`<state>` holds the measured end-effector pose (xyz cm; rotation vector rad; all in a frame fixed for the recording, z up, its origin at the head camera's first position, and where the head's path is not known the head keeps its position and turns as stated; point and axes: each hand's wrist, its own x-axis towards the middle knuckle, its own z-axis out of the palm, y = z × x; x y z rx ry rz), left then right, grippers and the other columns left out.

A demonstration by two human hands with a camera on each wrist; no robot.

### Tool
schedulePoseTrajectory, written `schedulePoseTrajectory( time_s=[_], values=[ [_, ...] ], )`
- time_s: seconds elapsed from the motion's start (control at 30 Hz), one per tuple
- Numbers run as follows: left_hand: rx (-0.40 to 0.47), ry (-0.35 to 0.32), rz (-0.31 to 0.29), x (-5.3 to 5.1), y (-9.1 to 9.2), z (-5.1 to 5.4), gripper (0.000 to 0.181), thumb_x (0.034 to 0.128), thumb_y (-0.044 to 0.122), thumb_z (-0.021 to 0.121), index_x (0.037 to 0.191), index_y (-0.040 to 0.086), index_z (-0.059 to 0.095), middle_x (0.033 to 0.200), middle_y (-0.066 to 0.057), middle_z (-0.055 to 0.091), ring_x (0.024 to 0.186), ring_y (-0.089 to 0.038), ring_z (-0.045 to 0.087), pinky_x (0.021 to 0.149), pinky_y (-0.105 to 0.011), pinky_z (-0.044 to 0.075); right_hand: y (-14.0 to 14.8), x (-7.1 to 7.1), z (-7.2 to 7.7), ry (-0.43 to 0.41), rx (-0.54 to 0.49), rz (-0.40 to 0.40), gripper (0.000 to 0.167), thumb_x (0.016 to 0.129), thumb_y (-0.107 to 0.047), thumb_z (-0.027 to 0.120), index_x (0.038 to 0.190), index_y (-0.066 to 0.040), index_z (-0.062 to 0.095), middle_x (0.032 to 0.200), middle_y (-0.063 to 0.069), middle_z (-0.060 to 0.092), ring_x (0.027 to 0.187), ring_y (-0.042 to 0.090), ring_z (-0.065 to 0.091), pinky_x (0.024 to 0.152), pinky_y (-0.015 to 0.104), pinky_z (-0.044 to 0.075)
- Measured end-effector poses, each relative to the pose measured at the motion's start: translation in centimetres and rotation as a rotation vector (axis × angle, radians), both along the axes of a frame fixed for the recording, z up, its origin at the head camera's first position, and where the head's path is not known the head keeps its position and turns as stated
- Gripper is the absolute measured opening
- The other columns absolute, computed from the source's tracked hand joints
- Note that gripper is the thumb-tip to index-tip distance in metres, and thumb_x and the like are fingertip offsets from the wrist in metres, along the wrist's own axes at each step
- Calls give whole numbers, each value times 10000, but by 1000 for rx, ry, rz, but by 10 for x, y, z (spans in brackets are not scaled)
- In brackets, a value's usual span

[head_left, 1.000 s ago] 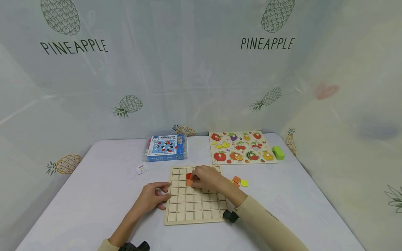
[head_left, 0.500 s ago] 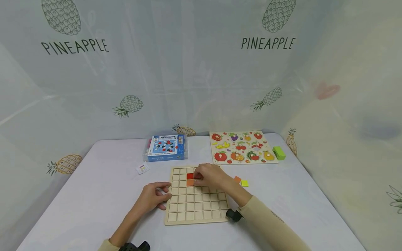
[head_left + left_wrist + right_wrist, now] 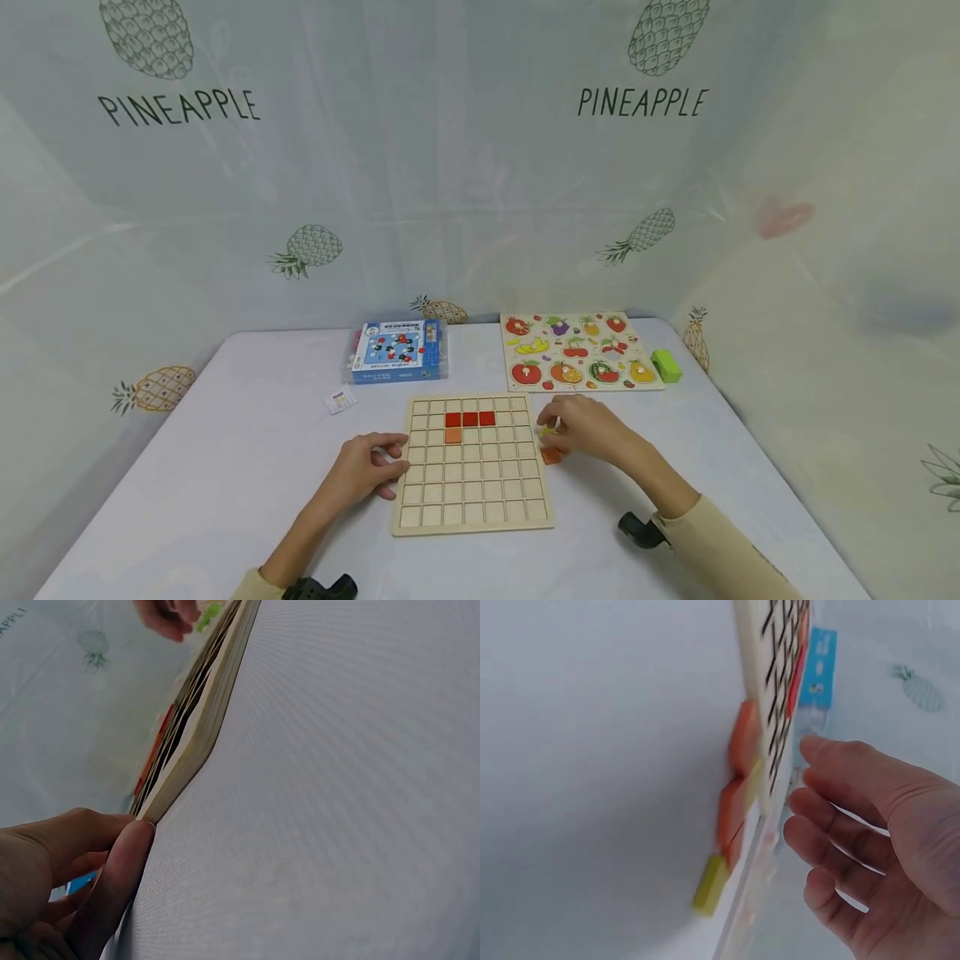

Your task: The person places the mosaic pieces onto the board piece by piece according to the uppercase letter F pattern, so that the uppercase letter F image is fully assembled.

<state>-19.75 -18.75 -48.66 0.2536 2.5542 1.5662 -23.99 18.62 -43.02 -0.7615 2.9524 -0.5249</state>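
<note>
A pale wooden grid board [image 3: 472, 490] lies flat, with a row of red square tiles [image 3: 470, 419] and one orange tile [image 3: 453, 436] in its upper cells. At its left edge my left hand [image 3: 363, 468] rests, thumb [image 3: 129, 859] and forefinger touching the rim. Just right of the board, my right hand [image 3: 588, 427] hovers over loose orange tiles [image 3: 731, 814] and yellow tiles [image 3: 710, 886]. Its fingers are loosely bent, and the right wrist view shows nothing between them. From the head view the hand partly hides these tiles.
Behind the board stand a blue boxed set [image 3: 397, 354] with a molecule picture and a fruit puzzle board [image 3: 581, 353]. A green block [image 3: 665, 366] sits at the right rear. A small printed card [image 3: 341, 402] lies left of the board.
My right hand has left the tiles on the board and moved right to the loose pile. A row of three red tiles now shows uncovered. My left hand stays at the board's edge.
</note>
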Motion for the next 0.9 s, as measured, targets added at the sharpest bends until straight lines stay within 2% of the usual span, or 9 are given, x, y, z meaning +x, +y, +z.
schedulePoseTrajectory(
  time_s=[0.2,0.37,0.6,0.9],
  values=[
    [0,0,6,-1,-1,-1,456,823,76,766,1250,-18,633,974,-115,617,530,-142,658,476,-309,605,22,7,-12,59,27,6,226,783,-277,827,962,-163,751,817,-92,635,704,52,506,578,150,440],
    [17,3,5,-1,0,1,467,820,85,773,1252,-23,632,975,-122,616,550,-152,658,470,-302,602,29,8,-19,70,30,-1,208,784,-278,827,952,-181,754,801,-96,617,693,51,471,555,144,413],
    [37,2,5,1,1,1,472,818,92,777,1252,-21,631,978,-126,615,551,-174,662,463,-295,597,34,7,-22,79,38,3,225,779,-237,831,982,-176,755,835,-101,656,709,51,494,564,135,419],
    [14,1,-5,1,-1,-1,452,835,86,757,1255,-18,627,979,-126,611,534,-168,662,478,-313,605,40,7,-23,101,18,27,224,771,-180,830,976,-136,749,812,-91,655,675,43,476,547,133,410]
  ],
)
